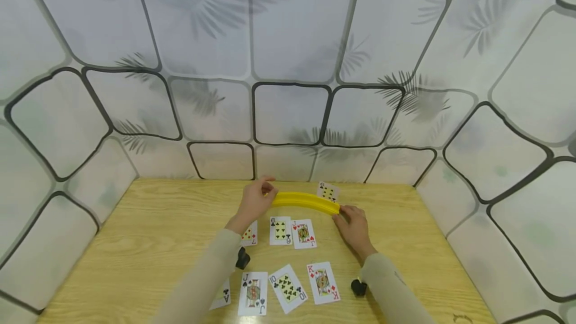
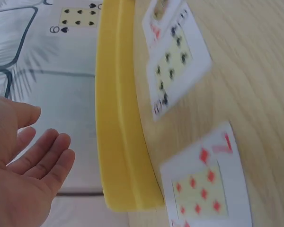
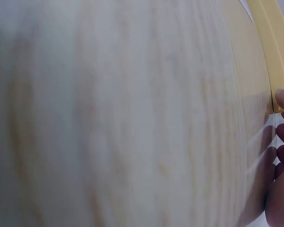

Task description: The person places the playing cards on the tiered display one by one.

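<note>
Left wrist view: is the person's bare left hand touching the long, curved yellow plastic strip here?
No, a visible gap separates the left hand, its fingers loosely bent, from the yellow strip.

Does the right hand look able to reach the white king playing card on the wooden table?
Probably yes: nothing covers the white king card, though the right hand pinches the curved yellow strip and might have to let go first.

Head POV above, fwd/down, wrist POVs close, all w/ yellow strip [image 1: 306, 200]
</note>
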### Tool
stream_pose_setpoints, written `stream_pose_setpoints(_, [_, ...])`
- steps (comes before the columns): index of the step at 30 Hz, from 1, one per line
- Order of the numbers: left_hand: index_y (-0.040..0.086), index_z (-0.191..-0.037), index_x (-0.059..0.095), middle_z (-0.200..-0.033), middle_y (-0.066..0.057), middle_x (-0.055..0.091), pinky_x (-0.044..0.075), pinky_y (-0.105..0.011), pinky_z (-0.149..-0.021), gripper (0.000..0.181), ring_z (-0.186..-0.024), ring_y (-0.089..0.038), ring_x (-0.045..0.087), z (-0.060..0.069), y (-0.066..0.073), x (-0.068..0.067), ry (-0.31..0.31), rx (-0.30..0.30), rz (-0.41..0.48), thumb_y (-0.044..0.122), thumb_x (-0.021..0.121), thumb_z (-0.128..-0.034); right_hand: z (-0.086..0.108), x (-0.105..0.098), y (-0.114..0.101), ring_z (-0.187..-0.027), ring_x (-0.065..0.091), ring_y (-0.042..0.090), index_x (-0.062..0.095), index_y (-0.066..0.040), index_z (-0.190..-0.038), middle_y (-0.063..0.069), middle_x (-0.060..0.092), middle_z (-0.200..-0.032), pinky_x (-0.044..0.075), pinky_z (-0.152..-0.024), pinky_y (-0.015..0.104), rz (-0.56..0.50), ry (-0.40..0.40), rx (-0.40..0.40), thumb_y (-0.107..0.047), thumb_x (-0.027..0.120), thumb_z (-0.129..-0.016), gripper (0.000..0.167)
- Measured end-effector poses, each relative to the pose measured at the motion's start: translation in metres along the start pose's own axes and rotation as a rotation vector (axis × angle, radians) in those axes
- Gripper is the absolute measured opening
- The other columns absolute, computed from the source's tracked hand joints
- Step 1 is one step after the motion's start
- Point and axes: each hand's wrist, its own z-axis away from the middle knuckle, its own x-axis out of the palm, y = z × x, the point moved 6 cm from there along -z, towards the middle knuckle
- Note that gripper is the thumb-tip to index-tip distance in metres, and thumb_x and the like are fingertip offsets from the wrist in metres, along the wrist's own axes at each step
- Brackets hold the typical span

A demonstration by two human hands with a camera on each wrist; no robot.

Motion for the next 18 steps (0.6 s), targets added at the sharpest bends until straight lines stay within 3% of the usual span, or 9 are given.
stream_pose_setpoints(8, [-0.002,-0.122,0.069,-0.109,-0.018,0.076,0.061,-0.05,-0.095,0.027,-0.101,-0.032,0.073,0.027,-0.031,-0.033,-0.026,-0.052,-0.112,0.008,0.073,-0.0975,-0.001,-0.001,0.0,-0.136,0.049,0.047,0.066,0.007,-0.134,0.028,0.061,-0.141,0.038,-0.119,0.064,-0.009,-0.022,0.02,-0.02,0.074,-0.099,0.045])
stream_pose_setpoints(18, [-0.003,-0.129,0.067,-0.12,-0.024,0.072,0.059,-0.056,-0.096,0.035,-0.111,-0.04,0.069,0.052,-0.054,-0.054,-0.084,-0.116,-0.203,0.013,0.072,-0.0985,-0.001,0.001,0.002,-0.14,0.047,0.044,0.063,0.005,-0.139,0.027,0.059,-0.146,0.035,-0.122,0.062,-0.02,-0.06,0.062,-0.021,0.073,-0.1,0.049])
